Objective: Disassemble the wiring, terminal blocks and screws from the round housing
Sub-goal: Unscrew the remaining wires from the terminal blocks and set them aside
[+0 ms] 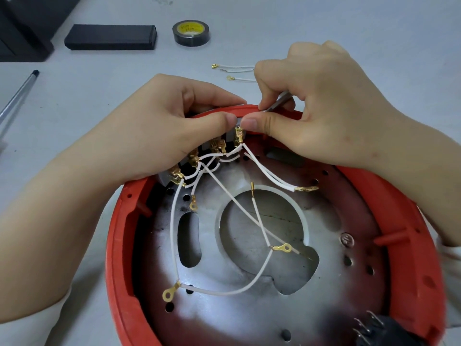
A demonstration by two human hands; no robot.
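1. I am steadying the row of grey terminal blocks [199, 156] with my left hand [159, 131], its grip pinching them at the far rim of the round red plastic housing [117, 245], near the tabletop's [324, 26] near edge.
2. My right hand [321, 111] is pinching a brass spade connector [239, 136] on a white wire and curling round a slim metal tool [280, 102].
3. Next: probably a straight pull, freeing that connector.

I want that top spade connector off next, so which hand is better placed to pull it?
The right hand: its thumb already rests at the top spade connector. The left hand grips the terminal block at the red housing rim, steadying it.
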